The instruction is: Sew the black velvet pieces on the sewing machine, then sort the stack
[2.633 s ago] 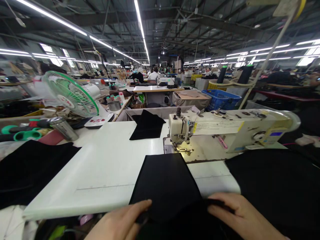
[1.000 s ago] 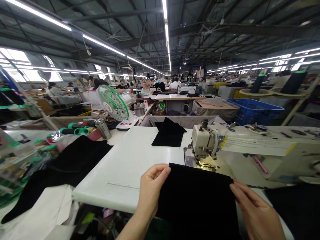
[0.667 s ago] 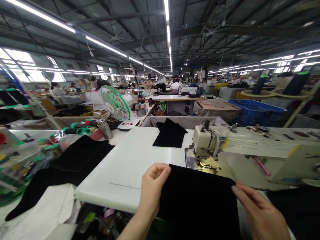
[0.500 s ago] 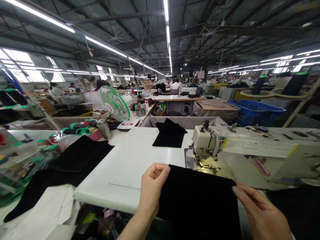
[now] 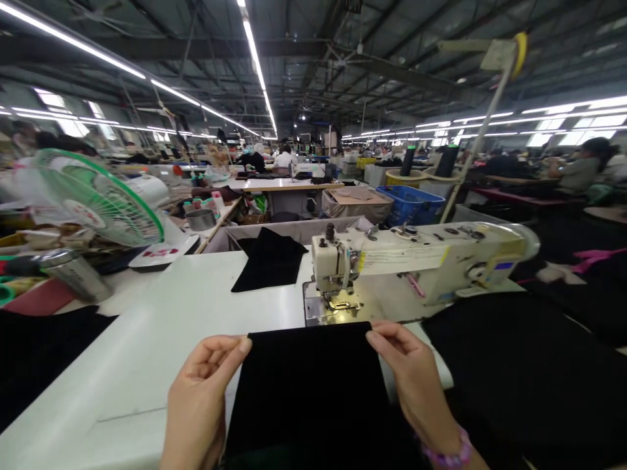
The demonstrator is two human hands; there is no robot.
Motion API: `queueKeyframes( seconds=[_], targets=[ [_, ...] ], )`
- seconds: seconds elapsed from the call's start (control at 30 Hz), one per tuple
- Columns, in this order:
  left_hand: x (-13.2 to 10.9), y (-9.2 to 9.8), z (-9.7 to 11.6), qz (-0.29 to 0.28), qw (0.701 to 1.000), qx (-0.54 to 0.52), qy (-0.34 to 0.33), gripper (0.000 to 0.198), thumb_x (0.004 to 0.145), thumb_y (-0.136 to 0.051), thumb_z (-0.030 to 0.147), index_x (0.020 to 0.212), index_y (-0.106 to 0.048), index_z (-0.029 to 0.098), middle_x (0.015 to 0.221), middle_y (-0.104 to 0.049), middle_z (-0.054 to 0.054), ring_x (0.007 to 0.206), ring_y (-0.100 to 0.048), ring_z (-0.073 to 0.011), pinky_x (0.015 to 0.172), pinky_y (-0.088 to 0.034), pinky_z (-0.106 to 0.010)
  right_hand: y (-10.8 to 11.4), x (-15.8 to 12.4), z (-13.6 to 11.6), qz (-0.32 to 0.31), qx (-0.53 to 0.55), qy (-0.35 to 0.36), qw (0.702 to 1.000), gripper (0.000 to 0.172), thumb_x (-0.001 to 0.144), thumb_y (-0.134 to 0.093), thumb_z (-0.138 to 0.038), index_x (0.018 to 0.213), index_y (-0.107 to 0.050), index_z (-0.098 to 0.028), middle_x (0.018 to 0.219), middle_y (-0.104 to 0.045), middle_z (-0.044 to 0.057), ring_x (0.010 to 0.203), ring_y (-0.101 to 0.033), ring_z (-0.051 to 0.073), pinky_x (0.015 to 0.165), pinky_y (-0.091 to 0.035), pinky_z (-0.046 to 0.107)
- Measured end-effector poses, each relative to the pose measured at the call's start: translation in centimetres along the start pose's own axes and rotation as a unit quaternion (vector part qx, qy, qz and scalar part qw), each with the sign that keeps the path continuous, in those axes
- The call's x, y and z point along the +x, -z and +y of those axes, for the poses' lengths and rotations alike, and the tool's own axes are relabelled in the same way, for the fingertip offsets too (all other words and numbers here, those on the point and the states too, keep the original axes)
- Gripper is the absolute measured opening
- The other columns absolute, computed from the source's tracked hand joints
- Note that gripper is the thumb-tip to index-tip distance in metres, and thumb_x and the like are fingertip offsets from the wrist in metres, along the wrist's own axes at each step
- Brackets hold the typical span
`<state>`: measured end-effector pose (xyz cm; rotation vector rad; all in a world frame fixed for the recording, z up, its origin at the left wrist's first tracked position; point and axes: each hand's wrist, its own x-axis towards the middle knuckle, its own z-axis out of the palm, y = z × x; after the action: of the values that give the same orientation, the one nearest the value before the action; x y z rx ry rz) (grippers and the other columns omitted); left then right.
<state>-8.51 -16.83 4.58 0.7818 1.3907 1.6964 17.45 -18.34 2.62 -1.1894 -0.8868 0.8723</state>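
A black fabric piece [image 5: 308, 391] hangs between my hands, its top edge pulled straight just in front of the sewing machine [image 5: 337, 261]. My left hand [image 5: 203, 385] pinches its upper left corner between thumb and fingers. At the upper right corner my right hand [image 5: 409, 365] is closed in a pinch, with a beaded bracelet on the wrist. Beyond the fabric, the lit needle plate [image 5: 343, 307] lies under the machine's head. Other black fabric pieces [image 5: 269, 261] rest on the white table [image 5: 186, 307], left of the machine head.
A large black cloth [image 5: 529, 365] lies to the right, and another dark cloth [image 5: 44, 359] at the left. A green fan [image 5: 102, 196] and a metal flask [image 5: 73, 271] stand at the back left. Behind the machine are a blue basket [image 5: 411, 203] and thread cones [image 5: 445, 161].
The view has turned to the right. My right hand has come up and inward with its corner, so the fabric's top edge now runs nearly level. Both hands keep their pinch.
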Motion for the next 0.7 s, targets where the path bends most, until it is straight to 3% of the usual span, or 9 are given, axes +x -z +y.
queueKeyframes(
  seconds=[0.2, 0.43, 0.57, 0.7],
  targets=[
    [-0.1, -0.1, 0.5, 0.012, 1.000, 0.013, 0.022, 0.040, 0.042, -0.088, 0.034, 0.067, -0.060, 0.019, 0.073, -0.069, 0.001, 0.076, -0.066, -0.0156, 0.070, -0.053, -0.024, -0.6, -0.1, -0.2, -0.010, 0.048, -0.018, 0.999, 0.026, 0.064, -0.084, -0.040, 0.071, -0.072, -0.019, 0.083, -0.072, 0.005, 0.079, -0.066, 0.020, 0.078, -0.054, 0.032],
    [0.0, 0.1, 0.1, 0.010, 1.000, 0.026, 0.001, 0.037, 0.047, -0.086, 0.034, 0.067, -0.057, 0.020, 0.074, -0.068, 0.003, 0.083, -0.066, -0.0172, 0.078, -0.053, -0.027, -0.6, 0.2, 0.1, -0.013, 0.042, -0.026, 0.999, 0.029, 0.063, -0.084, -0.042, 0.069, -0.069, -0.018, 0.080, -0.071, 0.004, 0.077, -0.064, 0.018, 0.075, -0.052, 0.030],
    [0.0, 0.4, 0.4, 0.000, 0.997, 0.053, -0.051, 0.036, 0.053, -0.084, 0.036, 0.069, -0.056, 0.022, 0.073, -0.066, 0.004, 0.082, -0.066, -0.0171, 0.082, -0.053, -0.029, -0.6, 0.6, 0.5, -0.025, 0.019, -0.001, 1.000, 0.027, 0.068, -0.081, -0.040, 0.073, -0.065, -0.019, 0.072, -0.065, 0.001, 0.071, -0.061, 0.017, 0.070, -0.051, 0.029],
    [1.3, 0.3, 3.5, -0.039, 0.978, 0.156, -0.130, 0.033, 0.061, -0.080, 0.042, 0.073, -0.057, 0.022, 0.082, -0.069, 0.001, 0.081, -0.066, -0.0185, 0.077, -0.052, -0.029, -0.6, -0.2, 0.4, -0.086, -0.043, 0.050, 0.994, 0.016, 0.077, -0.070, -0.029, 0.085, -0.059, -0.020, 0.080, -0.062, 0.000, 0.077, -0.060, 0.016, 0.074, -0.049, 0.027]
  ],
)
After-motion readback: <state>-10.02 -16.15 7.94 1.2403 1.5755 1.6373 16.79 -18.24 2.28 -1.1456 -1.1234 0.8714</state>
